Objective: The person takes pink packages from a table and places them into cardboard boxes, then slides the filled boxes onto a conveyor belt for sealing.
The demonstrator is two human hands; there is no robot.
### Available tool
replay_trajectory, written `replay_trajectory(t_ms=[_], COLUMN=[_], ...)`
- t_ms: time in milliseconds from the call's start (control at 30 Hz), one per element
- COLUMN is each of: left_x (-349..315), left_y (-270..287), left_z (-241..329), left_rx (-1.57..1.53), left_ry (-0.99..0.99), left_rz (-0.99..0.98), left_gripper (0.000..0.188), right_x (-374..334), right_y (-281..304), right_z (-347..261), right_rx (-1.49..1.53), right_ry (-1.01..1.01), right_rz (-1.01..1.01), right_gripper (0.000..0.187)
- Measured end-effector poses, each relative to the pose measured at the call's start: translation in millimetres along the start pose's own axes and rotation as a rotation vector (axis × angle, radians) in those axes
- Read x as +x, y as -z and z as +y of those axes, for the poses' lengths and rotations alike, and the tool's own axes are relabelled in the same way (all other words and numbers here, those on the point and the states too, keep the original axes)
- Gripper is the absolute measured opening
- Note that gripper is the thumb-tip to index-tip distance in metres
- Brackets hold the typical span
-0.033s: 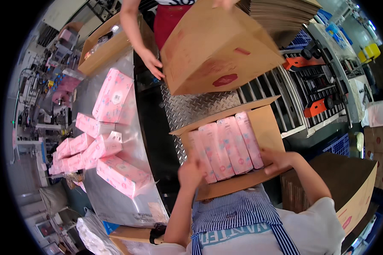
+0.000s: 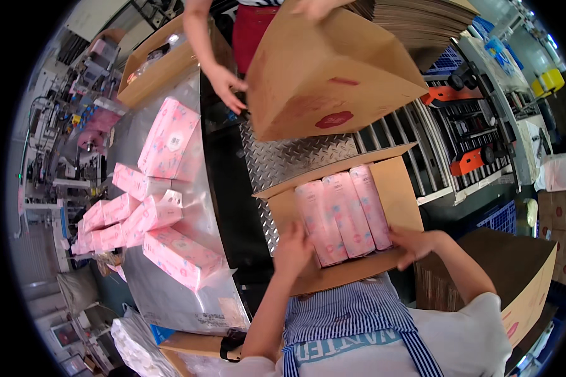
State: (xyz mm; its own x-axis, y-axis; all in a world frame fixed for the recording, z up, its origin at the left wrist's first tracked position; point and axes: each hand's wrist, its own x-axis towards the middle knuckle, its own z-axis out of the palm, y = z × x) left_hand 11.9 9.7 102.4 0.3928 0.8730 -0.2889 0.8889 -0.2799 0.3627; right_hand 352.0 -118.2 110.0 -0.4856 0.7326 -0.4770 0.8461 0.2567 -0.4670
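Head view: my left hand [image 2: 294,251], slightly blurred, is at eight o'clock on the open carton [image 2: 397,191]; my right hand [image 2: 415,244], fingers bent, at four. Whether either clamps anything, I cannot tell. Three pink packs [image 2: 347,217] lie side by side inside.

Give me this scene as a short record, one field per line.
Open carton: brown, in front of the person, flaps spread
Contents in view: three pink packs side by side in a row
Left hand: in the carton's left part, beside the row; contact unclear
Right hand: at the carton's near right corner, by the rightmost pack; grip unclear
Left side: loose pink packs on a metal table
Far side: a co-worker's hand beside a larger brown carton
Far right: roller conveyor
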Motion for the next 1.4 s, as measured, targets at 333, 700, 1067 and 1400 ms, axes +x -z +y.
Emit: replay_trajectory(t_ms=[333,700,1067,1400], left_x=[31.5,10.0,30.8,174.1], left_y=[-22.1,-79.6,-115.0,-150.6], left_z=[-24.8,-52.1,-49.1,173.0], left_rx=[0.083,-0.528,-1.327,-1.402], left_ry=[0.056,0.458,0.647,0.497], left_rz=[0.019,0.061,-0.141,-0.071], left_gripper=[0.078,0.103,0.057,0.066], right_x=[112.9,119.2,86.4,36.3], right_y=[11.6,71.3,-11.4,126.4], right_z=[14.4,31.3,97.3,340.9], right_rx=[-0.294,-0.41,0.019,0.001], right_ry=[-0.4,-0.36,-0.981,-0.849], right_rz=[0.336,0.992,1.083,1.075], right_gripper=[0.057,0.051,0.055,0.043])
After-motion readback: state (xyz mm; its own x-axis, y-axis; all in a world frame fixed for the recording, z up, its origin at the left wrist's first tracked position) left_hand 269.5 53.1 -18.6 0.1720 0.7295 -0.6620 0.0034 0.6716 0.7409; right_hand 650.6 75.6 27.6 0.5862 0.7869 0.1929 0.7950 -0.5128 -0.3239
